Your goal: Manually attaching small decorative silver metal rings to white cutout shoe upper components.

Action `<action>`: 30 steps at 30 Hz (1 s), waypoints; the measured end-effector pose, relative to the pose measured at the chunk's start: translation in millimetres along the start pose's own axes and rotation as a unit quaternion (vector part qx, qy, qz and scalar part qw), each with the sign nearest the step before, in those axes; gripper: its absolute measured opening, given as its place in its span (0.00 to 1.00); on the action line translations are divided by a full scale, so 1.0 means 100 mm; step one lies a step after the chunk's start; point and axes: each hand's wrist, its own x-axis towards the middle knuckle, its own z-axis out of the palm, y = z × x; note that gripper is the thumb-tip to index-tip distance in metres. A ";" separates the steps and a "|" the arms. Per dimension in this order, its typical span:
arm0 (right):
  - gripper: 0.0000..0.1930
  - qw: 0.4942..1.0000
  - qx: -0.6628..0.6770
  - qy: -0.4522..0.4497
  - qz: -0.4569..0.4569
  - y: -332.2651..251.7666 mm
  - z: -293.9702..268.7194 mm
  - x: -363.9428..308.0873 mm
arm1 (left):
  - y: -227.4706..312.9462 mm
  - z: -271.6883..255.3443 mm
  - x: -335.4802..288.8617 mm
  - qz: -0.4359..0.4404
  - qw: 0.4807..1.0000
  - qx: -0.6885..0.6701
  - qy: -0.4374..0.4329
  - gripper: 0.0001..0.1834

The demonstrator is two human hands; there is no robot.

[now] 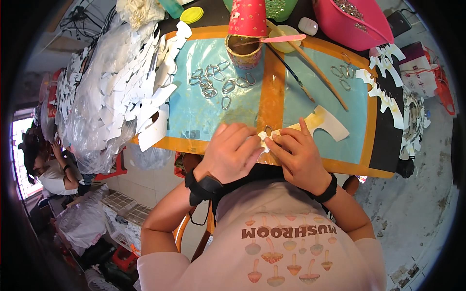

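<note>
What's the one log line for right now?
left hand: at white cutout's end | right hand: holding same cutout | oval metal rings: loose on blue mat

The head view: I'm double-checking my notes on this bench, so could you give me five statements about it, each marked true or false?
1. The left hand and the right hand both touch the white piece. True.
2. All the loose metal rings lie in one group. False: a larger group lies left of the orange strip, a smaller group to its right.
3. A pink basin stands at the table's far right. True.
4. The dark brush stands upright in the basin. False: the brush lies beside a wooden stick.
5. Only one wrist wears a dark band. False: both do, the left band and the right band.
</note>
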 end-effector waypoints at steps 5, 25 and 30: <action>0.22 1.000 -0.001 0.003 0.004 -0.01 0.02 -0.01 | 0.03 0.14 -0.11 -0.003 1.000 0.004 -0.006 0.14; 0.26 0.996 0.058 0.015 0.071 -0.01 0.00 0.13 | -0.02 0.25 -0.19 -0.019 0.999 -0.038 -0.027 0.27; 0.24 0.998 -0.002 0.004 0.062 -0.05 0.03 0.21 | -0.02 0.26 -0.20 -0.027 0.998 -0.045 -0.021 0.28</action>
